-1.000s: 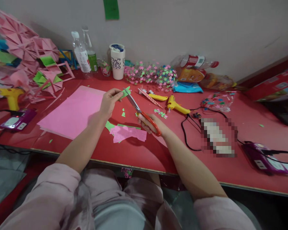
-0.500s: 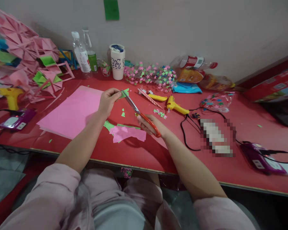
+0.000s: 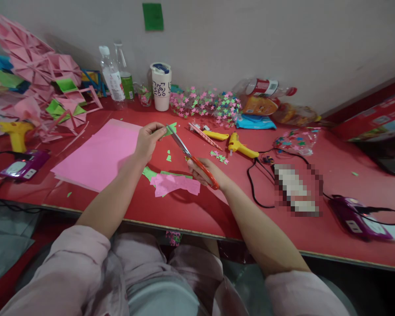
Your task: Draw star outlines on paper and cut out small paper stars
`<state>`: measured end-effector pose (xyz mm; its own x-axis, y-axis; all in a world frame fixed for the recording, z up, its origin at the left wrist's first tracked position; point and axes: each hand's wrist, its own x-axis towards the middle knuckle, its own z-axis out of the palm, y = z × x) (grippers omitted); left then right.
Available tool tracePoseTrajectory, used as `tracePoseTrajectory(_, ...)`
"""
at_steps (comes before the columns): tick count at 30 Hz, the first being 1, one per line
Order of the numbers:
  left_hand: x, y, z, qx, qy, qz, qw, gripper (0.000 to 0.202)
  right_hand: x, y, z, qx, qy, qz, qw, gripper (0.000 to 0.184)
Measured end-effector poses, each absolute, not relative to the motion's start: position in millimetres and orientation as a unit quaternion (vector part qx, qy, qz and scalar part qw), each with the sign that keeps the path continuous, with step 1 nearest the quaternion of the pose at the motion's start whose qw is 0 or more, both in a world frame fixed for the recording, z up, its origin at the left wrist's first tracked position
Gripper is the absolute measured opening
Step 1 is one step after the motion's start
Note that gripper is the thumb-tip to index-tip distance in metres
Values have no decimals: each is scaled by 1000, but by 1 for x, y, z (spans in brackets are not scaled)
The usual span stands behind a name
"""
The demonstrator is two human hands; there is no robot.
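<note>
Pinched in the fingers of my left hand (image 3: 149, 139) is a small piece of green paper (image 3: 172, 129). My right hand (image 3: 206, 171) is wrapped round the handles of a pair of orange-handled scissors (image 3: 202, 166). The blades point up and left and meet the green paper beside my left fingertips. Below my hands lie pink paper pieces (image 3: 176, 184), overlapping green paper scraps (image 3: 149, 173). Tiny green offcuts (image 3: 169, 157) are scattered on the red table between my hands. A stack of pink paper sheets (image 3: 98, 153) lies under and left of my left forearm.
Behind my hands stand a white tumbler (image 3: 161, 87) and plastic bottles (image 3: 112, 79). To the right are green paper stars (image 3: 219, 156), a yellow utility knife (image 3: 216, 135), a yellow glue gun (image 3: 242, 146) with a black cord, and a purple power strip (image 3: 358, 219). Pink folded-paper work (image 3: 36, 66) fills the back left.
The whole view has shifted very slightly. Both hands, the scissors and the green paper hold almost the same places.
</note>
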<state>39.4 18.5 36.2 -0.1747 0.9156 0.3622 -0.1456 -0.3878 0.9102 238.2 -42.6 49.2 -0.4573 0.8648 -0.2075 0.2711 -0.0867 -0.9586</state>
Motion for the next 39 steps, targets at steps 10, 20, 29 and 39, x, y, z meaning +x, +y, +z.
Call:
tracePoseTrajectory(10,52,13,32,486,341,651,473,15,237,-41,37,-419,-607,618,271,42)
tracePoseTrajectory(20,54,11,32,492,340,658,459,17,229,-49,38,-428,-582,629,286,42)
tracePoseTrajectory(29,47,8,37,486,384,631,468,19,236,-46,43,-423,-591,635,260,44)
tracePoseTrajectory(39,57,7,34,478,343,659,469,17,220,-58,40,-444,-569,617,313,41)
